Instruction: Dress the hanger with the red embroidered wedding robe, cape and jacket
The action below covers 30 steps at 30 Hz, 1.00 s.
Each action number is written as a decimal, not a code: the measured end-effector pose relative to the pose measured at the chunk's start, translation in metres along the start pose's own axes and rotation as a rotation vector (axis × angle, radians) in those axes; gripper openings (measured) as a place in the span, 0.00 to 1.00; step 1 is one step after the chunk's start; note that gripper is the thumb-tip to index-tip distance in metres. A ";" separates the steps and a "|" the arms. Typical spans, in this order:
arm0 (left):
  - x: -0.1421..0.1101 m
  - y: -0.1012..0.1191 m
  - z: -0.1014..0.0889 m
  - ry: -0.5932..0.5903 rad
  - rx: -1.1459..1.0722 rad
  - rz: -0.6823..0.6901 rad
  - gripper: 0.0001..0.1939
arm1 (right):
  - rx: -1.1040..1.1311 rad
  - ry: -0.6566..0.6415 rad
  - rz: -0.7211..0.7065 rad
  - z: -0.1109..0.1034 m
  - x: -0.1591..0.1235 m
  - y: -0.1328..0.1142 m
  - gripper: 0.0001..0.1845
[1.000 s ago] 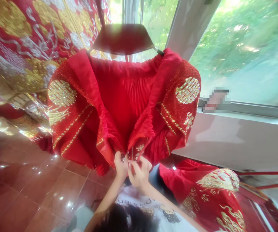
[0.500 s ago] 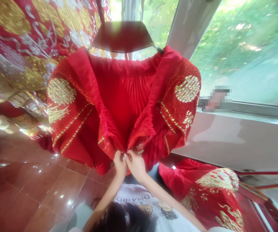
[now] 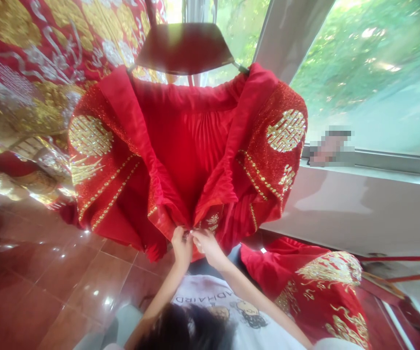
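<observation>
Left hand (image 3: 182,248): pinches red garment (image 3: 188,146) in front
Right hand (image 3: 208,245): pinching just beside
Hanger (image 3: 186,48): far side

Garment (image 3: 191,155): red cloth, hanging from the two ends of the hanger (image 3: 186,48). Back edge spans between these ends, below the plate, slightly puckered. Front open; plain, gathered bands run down from the hanger's ends and converge in a V at lower middle, cloth bunched there. Inner face bright red, fine pleats right of centre. Outer faces glittery, darker red. One round gold medallion (image 3: 286,130) visible on each side, outward of and below the hanger's end. Under left medallion: gold streaks; under right: small gold motif. Slanting double rows of gold beads (image 3: 115,190) on both sides. Lower cloth folded, uneven.
</observation>
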<state>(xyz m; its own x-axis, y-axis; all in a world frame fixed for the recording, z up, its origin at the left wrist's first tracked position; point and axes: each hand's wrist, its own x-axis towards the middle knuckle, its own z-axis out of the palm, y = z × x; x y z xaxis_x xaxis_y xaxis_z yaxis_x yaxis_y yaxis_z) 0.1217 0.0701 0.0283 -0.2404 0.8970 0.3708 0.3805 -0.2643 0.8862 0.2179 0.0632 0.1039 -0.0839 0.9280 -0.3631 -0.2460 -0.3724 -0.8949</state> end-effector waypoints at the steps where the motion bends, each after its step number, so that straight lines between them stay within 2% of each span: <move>1: 0.000 0.000 0.000 0.004 0.008 0.011 0.05 | 0.044 -0.018 0.029 0.001 -0.001 -0.002 0.15; 8: 0.001 0.005 0.001 0.012 0.045 0.113 0.11 | 0.240 -0.012 0.106 0.012 -0.007 -0.023 0.12; 15: 0.006 0.011 0.000 -0.027 0.115 0.139 0.07 | 0.278 -0.017 -0.023 0.017 -0.011 -0.054 0.13; 19: 0.015 0.015 -0.001 -0.035 0.201 0.144 0.07 | 0.282 -0.030 -0.046 0.014 -0.009 -0.049 0.14; 22: 0.026 0.018 -0.002 -0.010 0.277 0.160 0.02 | 0.289 -0.068 -0.024 0.015 -0.010 -0.041 0.15; 23: 0.031 0.019 -0.002 -0.013 0.297 0.167 0.03 | 0.291 -0.083 -0.011 0.016 -0.011 -0.040 0.15; 30: 0.045 0.024 0.005 -0.108 0.322 0.219 0.06 | 0.274 -0.064 0.043 0.021 -0.009 -0.039 0.17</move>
<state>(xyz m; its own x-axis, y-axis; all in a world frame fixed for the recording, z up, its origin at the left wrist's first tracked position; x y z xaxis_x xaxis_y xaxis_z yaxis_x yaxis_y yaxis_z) 0.1247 0.1058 0.0649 -0.0341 0.8682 0.4950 0.6772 -0.3442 0.6503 0.2080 0.0697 0.1474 -0.1584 0.9136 -0.3744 -0.4917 -0.4018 -0.7725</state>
